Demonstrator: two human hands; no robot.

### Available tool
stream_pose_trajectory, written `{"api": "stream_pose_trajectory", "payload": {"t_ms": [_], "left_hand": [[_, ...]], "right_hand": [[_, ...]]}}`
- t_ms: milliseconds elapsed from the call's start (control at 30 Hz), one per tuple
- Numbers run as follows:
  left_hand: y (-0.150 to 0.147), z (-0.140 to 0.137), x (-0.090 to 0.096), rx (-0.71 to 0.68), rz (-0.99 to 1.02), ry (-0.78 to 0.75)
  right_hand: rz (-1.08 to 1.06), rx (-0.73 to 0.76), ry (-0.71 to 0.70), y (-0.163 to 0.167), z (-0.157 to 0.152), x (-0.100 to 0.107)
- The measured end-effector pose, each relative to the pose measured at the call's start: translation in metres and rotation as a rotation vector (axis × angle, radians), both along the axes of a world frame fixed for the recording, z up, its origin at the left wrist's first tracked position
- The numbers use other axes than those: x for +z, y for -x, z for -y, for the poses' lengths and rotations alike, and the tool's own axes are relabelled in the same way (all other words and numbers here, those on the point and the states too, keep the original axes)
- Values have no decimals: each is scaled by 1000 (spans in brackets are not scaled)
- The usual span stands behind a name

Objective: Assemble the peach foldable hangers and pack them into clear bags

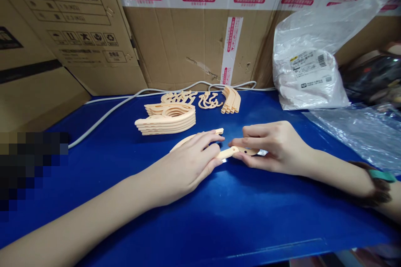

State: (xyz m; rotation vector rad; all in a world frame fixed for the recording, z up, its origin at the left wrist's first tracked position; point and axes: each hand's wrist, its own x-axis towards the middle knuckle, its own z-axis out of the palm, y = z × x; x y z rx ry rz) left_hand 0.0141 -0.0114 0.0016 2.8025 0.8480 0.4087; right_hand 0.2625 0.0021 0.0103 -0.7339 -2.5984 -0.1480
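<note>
My left hand (197,158) is closed around a cream plastic hanger piece (226,153), low over the blue table. Much of this piece is hidden under the palm, with a curved end showing beyond the knuckles. My right hand (275,148) pinches a cream hanger arm (249,151) with a small dark hole. The two pieces meet end to end between my hands; whether they are locked together I cannot tell. Behind my left hand lies a stack of cream hanger bodies (169,121). Farther back are hanger hooks (209,101) and a bundle of curved hanger arms (231,100).
More cream hooks (178,97) lie behind the stack. A white cable (106,123) runs along the table's back. Cardboard boxes (188,41) wall off the rear and left. At right stand a white plastic bag (308,71) and a clear plastic sheet (360,129).
</note>
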Motion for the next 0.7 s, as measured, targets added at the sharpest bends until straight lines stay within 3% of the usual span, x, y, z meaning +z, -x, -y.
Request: {"api": "stream_pose_trajectory", "payload": {"t_ms": [100,500,567,700], "left_hand": [[0,-1,0,-4,-1,-6],[-2,2,1,2,6,17],[-2,2,3,-4,31,69],[1,3,9,41,150,199]], "right_hand": [[6,-4,-6,0,0,1],[-23,16,245,1,-3,3],[7,29,337,0,-3,9],[114,16,664,-3,-4,26]]}}
